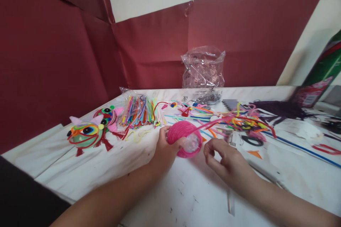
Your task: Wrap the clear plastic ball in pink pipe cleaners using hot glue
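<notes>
A round ball wrapped in pink strands (182, 136), with a clear, shiny part showing at its right side, is held above the white table by my left hand (167, 145). Pink strands run from its top toward the right, over the pile of craft stems. My right hand (222, 156) is just right of the ball, apart from it, with its fingers curled and thumb near the index finger. Whether anything thin lies between those fingertips is too small to tell.
Two colourful decorated balls (86, 134) with ears and tassels stand at the left. Behind are a bag of coloured stems (140, 111) and a clear plastic bag (204, 69). Loose stems (245, 122), black-handled scissors (252, 140) and purple strands (282, 109) lie at the right.
</notes>
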{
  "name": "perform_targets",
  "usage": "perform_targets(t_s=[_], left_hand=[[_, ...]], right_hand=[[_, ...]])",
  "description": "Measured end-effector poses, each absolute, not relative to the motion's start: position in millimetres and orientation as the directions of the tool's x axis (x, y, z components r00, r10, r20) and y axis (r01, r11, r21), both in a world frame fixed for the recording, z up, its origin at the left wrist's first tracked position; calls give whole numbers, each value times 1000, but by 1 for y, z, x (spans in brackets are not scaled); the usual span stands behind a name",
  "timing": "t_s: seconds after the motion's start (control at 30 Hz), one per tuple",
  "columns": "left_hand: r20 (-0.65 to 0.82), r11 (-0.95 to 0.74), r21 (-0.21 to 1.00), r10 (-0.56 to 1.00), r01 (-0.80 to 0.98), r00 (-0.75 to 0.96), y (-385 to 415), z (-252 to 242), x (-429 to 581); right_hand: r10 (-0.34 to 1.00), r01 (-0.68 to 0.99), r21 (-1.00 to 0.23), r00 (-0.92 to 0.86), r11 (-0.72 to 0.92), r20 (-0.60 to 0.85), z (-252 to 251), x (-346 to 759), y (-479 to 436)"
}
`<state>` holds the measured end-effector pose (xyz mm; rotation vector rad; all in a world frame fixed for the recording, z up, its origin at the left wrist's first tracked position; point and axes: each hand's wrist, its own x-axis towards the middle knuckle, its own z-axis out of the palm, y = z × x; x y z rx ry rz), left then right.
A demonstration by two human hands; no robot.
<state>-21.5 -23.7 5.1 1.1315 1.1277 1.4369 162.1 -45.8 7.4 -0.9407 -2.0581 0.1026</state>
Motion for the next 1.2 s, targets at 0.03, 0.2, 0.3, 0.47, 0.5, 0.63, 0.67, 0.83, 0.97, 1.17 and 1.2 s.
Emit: perform_targets(t_s=[0.03, 0.2, 0.3, 0.47, 0.5, 0.63, 0.67, 0.83, 0.97, 1.17, 1.2], left_hand=[[96, -118, 979, 986, -164, -134, -21, 5, -23], [64, -91, 950, 993, -298, -99, -13, 1, -28], [81, -98, 949, 994, -299, -69, -17, -1, -25], [88, -103, 972, 993, -209, -78, -26, 1, -19], [86, -99, 977, 993, -189, -77, -27, 2, -18], [87, -93, 992, 993, -89, -75, -28, 5, -17], [91, -96, 993, 993, -64, -73, -28, 6, -17], [244, -240, 968, 968, 70, -58, -33, 11, -19], [424, -402, 894, 902, 198, -83, -40, 14, -19], [587, -545, 787, 806, 289, -76, -43, 9, -19], [623, -577, 757, 779, 307, -71, -42, 9, -20]], right_hand=[[685, 573, -438, -333, 692, 648, 10, 163, -47], [714, 559, -503, -253, 659, 653, 16, 166, -44], [629, 548, -403, -319, 733, 709, 10, 166, -41], [444, 582, -159, -387, 798, 808, -1, 165, -36], [420, 599, -110, -408, 793, 811, -2, 165, -36], [404, 658, 2, -464, 753, 788, -2, 163, -37], [417, 666, -8, -458, 746, 785, -2, 162, -37], [620, 641, -316, -325, 700, 714, -4, 155, -44], [747, 573, -532, -236, 623, 622, -6, 152, -48], [861, 522, -710, -102, 472, 497, -4, 147, -46], [864, 522, -715, -90, 464, 495, -4, 147, -46]])
